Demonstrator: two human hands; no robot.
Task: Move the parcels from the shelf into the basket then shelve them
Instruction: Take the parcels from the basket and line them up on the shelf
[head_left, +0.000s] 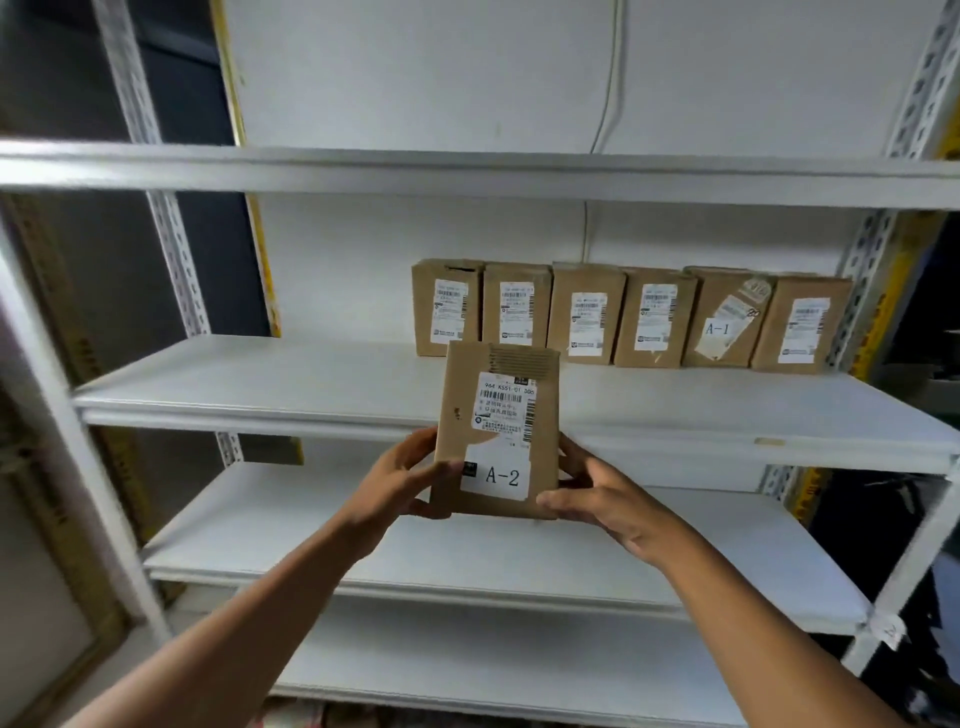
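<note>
Gripping A-2 parcel (497, 431) upright, left hand (400, 480) and right hand (605, 493) fingers clamped on its sides, six parcels (631, 317) lining shelf (260, 384) at 1 o'clock.

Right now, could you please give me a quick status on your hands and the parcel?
Left hand and right hand grip the A-2 parcel, upright before the shelf. Six parcels standing at back right. Path clear.
</note>
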